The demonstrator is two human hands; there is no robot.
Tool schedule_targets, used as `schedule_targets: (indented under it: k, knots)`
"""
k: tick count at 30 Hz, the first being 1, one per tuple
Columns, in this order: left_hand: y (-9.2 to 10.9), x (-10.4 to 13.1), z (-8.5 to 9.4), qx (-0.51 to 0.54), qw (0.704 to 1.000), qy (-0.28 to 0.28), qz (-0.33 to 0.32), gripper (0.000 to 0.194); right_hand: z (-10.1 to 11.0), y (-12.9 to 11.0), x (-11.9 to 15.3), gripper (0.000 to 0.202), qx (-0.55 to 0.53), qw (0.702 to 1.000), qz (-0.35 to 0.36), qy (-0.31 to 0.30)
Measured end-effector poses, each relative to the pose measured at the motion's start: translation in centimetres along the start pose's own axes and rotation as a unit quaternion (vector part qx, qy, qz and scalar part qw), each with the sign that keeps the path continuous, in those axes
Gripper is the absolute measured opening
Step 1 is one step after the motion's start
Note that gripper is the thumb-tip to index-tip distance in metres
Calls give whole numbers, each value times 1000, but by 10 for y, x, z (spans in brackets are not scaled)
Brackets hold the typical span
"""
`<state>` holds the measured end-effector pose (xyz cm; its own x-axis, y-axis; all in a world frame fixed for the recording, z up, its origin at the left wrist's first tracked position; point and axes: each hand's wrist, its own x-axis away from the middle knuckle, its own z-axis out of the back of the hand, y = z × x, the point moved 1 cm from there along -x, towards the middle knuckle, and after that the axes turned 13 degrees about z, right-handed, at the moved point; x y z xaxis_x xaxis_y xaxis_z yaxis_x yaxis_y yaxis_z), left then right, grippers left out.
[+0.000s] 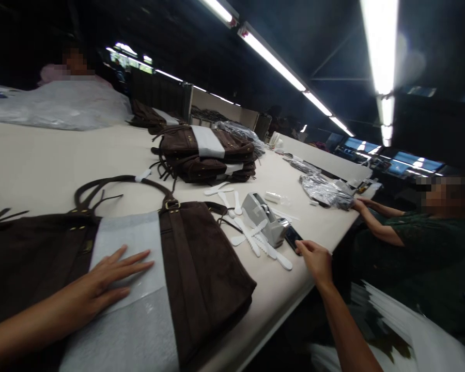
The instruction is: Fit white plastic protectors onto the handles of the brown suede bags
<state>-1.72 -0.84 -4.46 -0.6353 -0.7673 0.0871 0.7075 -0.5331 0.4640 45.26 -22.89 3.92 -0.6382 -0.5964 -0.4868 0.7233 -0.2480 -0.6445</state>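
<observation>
A large dark brown bag lies on the table at the front left, with a white foam sheet across its middle. My left hand rests on that sheet, fingers spread. The bag's handles loop up behind it, one wrapped in a bit of white. My right hand is at the table's right edge, its thumb and fingers pinched together by a dark phone-like object, beside a grey tape dispenser. What the pinch holds is too small to make out.
White plastic strips lie around the dispenser. Stacked brown bags stand behind. Plastic-wrapped items lie at the right, where a person in dark green has hands on them. Another person sits behind a large plastic-covered pile at the back left.
</observation>
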Motion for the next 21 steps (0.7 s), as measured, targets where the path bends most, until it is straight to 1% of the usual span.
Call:
schedule_targets:
  k: [2,3,4,5,6,9,10,12,14,16,18,21]
  knots:
    - [21,9,14,32,997,-66,9,48,1,-29,19,32,-64,998,5,3]
    - [31,13,21,40,995,-92,18,50,-2,-47,30,33,-135,991,-1,10]
    - [39,16,28,46,993,-104,31,51,-8,-67,41,33,-205,978,-15,-14]
    - [47,17,34,53,991,-113,43,52,-16,-89,53,33,-260,964,-32,-51]
    - [52,18,38,59,990,-115,53,53,-26,-111,65,33,-296,948,-50,-104]
    - [61,20,42,68,987,-127,78,54,-59,-172,103,33,-338,900,-76,-266]
    - [62,20,42,67,986,-128,81,54,-71,-189,114,33,-346,884,-76,-305]
    - [62,22,40,64,988,-122,76,55,-95,-216,131,33,-361,859,-71,-357]
    - [61,22,38,61,990,-110,61,54,-117,-234,139,32,-370,843,-76,-382]
    - [59,21,37,63,992,-100,47,54,-136,-244,144,29,-371,834,-94,-397]
    - [55,20,38,68,992,-97,39,58,-150,-250,147,26,-367,829,-116,-406]
    - [50,20,41,80,992,-93,32,64,-167,-254,152,21,-343,834,-147,-407]
